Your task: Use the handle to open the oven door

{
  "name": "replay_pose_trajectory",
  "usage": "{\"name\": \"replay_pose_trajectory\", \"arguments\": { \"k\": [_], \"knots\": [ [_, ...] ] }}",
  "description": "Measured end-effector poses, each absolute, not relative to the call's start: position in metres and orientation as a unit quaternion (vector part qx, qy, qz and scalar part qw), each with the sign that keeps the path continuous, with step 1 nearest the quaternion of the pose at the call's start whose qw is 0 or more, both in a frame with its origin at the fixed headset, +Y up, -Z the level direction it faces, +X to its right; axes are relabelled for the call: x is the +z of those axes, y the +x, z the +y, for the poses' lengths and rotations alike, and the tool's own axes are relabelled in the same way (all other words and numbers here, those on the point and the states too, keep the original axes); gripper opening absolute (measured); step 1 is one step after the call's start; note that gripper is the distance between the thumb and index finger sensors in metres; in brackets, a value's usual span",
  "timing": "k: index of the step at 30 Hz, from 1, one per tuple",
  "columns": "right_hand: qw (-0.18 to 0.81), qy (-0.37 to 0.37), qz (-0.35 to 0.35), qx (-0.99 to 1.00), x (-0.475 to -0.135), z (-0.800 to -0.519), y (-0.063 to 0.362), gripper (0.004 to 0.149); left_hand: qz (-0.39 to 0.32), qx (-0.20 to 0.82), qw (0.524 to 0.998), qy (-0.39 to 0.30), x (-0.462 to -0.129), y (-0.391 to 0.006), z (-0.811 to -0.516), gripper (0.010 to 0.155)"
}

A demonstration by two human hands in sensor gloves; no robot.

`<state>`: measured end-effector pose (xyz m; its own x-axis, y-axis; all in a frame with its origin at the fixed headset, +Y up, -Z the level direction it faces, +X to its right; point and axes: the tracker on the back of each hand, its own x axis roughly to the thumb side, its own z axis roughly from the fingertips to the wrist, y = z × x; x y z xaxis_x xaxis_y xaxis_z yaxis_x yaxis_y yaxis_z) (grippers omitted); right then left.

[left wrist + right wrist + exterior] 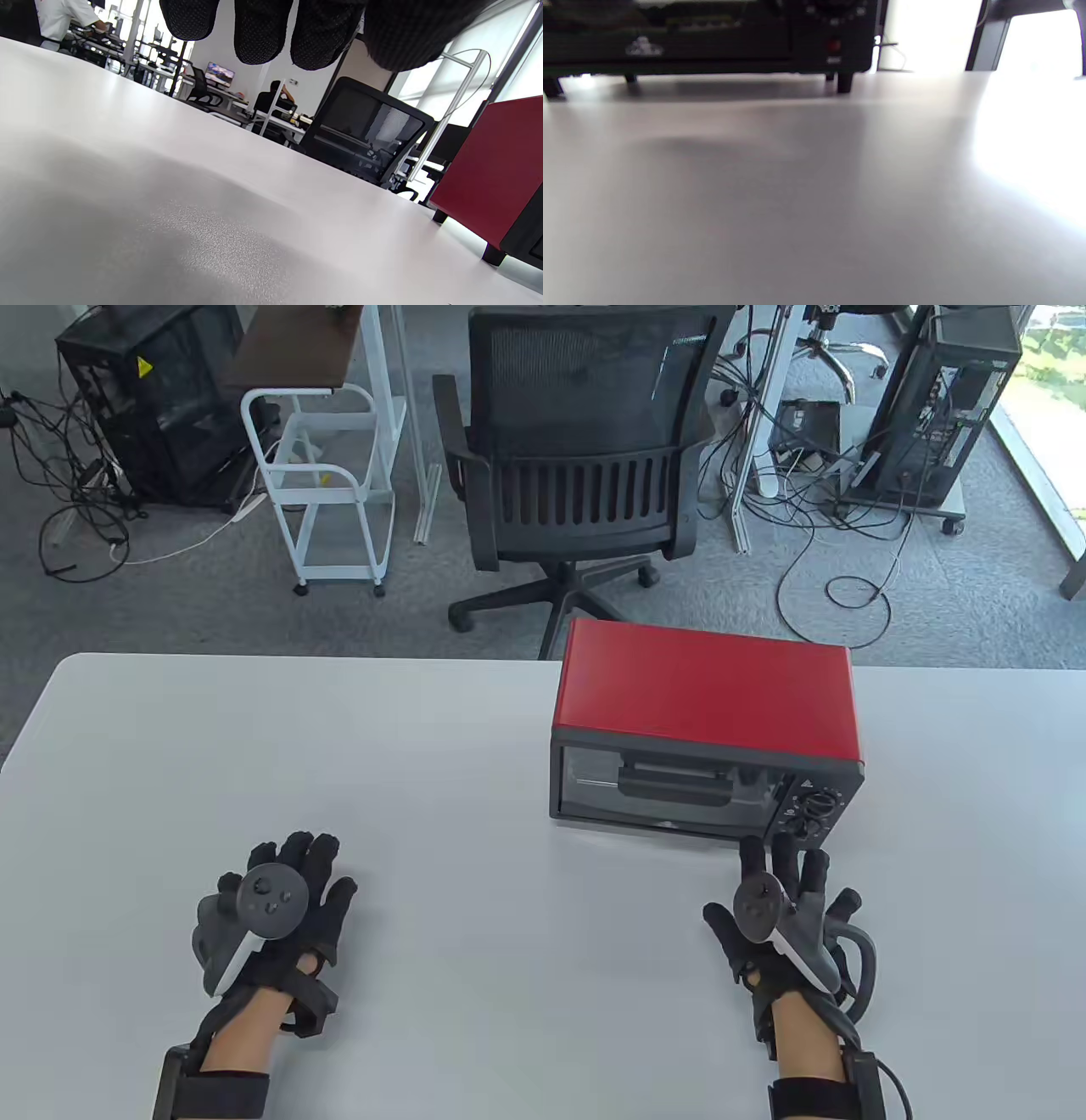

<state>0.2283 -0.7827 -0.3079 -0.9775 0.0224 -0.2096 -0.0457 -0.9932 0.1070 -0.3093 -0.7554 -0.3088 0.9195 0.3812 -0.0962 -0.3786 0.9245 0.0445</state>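
White surface (169,178); red oven (496,178) at its far right, on black feet; gloved fingertips (263,34) above; black mesh chair (365,127) behind the oven.

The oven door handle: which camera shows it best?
The table view: the handle runs in full across the closed glass door of the red oven. The right wrist view catches only the oven's blurred lower front and feet; the left wrist view only its red side.
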Motion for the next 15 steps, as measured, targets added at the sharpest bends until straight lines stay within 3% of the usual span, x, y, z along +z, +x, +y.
{"name": "replay_pose_trajectory", "arguments": {
  "k": [15],
  "knots": [
    [0.006,-0.091,0.065,0.994,-0.309,-0.791,0.220,0.087,0.059,0.189,0.980,0.002,-0.310,-0.311,-0.758,0.066]
  ]
}}
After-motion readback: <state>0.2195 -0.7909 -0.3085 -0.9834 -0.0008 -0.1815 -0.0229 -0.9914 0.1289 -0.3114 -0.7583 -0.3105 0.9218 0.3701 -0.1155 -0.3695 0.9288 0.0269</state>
